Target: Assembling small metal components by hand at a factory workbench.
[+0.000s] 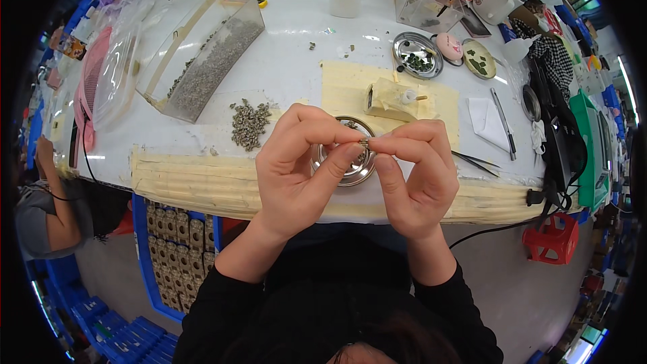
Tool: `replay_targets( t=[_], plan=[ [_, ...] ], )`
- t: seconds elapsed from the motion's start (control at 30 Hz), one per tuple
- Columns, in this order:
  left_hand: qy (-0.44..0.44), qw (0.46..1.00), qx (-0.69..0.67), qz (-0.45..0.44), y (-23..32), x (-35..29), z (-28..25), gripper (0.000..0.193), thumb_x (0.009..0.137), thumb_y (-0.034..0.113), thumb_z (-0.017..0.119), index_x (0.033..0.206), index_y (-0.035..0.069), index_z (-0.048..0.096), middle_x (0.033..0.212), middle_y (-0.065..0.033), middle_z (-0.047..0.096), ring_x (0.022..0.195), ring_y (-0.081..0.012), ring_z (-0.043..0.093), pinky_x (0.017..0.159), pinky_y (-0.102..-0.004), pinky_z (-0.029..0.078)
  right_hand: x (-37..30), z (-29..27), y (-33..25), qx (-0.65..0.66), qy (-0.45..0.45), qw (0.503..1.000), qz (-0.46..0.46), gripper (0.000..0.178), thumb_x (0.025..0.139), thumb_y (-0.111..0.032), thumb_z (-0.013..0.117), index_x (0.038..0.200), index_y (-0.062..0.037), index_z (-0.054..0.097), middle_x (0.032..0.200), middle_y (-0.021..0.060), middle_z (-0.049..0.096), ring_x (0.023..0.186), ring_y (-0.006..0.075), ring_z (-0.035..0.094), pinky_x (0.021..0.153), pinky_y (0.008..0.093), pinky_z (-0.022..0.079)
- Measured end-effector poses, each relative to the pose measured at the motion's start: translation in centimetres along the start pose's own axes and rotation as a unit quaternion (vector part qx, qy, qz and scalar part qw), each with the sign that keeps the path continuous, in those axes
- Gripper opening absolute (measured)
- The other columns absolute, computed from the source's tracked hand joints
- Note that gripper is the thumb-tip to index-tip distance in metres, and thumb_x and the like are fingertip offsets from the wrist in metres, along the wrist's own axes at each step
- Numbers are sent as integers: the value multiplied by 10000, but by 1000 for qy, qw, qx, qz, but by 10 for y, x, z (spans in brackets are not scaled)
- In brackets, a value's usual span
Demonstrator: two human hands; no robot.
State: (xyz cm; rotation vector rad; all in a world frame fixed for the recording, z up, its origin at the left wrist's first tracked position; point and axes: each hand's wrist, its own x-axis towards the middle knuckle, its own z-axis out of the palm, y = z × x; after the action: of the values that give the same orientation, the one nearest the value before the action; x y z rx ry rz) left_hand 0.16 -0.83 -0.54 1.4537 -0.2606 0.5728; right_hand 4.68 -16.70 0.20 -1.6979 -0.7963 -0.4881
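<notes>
At the centre of the frame, our hands nearly meet over a small metal part. Our left hand pinches finger and thumb together at the part; our right hand is loosely curled, its fingertip against it, its grip hard to tell. A slip from such tiny purchase could drop it into the round dish below, or off the tabletop.

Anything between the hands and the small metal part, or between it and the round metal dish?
Nothing visible. Fingertips of the left hand and right hand meet at the small metal part. No object shows between it and the round metal dish, though the left hand hides some of the dish.
</notes>
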Motion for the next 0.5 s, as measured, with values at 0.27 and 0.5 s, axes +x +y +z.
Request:
replay_targets(
  t=[0.27, 0.5],
  plan=[
    [0, 998, 53, 36, -2, 1, -1, 176, 838, -51, 737, 1003, 8, 724, 937, -56, 594, 819, -124, 562, 717, -241, 454, -1, 2, 1, 68, -35, 996, 51, 142, 807, -12, 747, 944, -49, 742, 877, 56, 639, 799, 181, 544, 705, 287, 435],
    [5, 993, 105, 56, 0, 2, 0, 180, 822, -37, 755, 988, 31, 742, 910, -50, 600, 783, -133, 575, 684, -246, 462, -3, -1, -1, 119, -16, 988, 101, 109, 832, -17, 728, 940, -32, 733, 882, 64, 641, 814, 176, 553, 723, 283, 438]
  ],
)
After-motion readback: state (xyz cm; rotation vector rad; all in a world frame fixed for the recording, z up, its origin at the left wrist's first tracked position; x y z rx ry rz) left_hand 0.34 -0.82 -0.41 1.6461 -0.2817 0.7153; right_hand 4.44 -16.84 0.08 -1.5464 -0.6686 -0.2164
